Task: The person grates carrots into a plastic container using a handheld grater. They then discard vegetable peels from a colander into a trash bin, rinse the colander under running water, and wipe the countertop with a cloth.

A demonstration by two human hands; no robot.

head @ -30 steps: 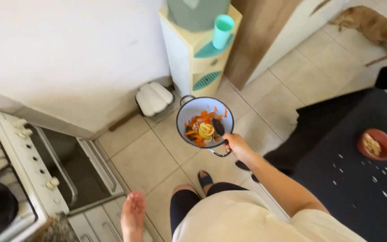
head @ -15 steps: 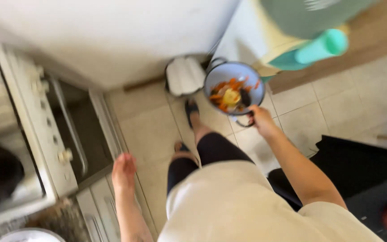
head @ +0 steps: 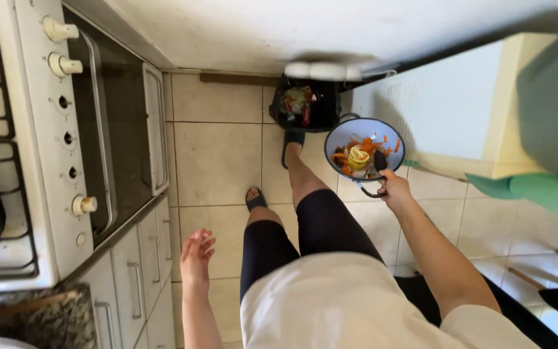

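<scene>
R hand was closed round the dark handle of a blue-rimmed colander, grip clamped on it, holding it up over the tiled floor at about hip level. Colander held orange & yellow veg peelings, sitting just right of the open bin and slightly nearer the person, not over it. Bin stood w/ lid up against the wall, scraps visible inside; one sandalled foot was touching its base, the other foot further back. L hand hung free, fingers loosely spread, holding nothing, near the cabinet fronts. White stove w/ knobs & oven door on the left. Pale yellow cabinet to the right of the colander, a green thing blurred at the edge.
</scene>
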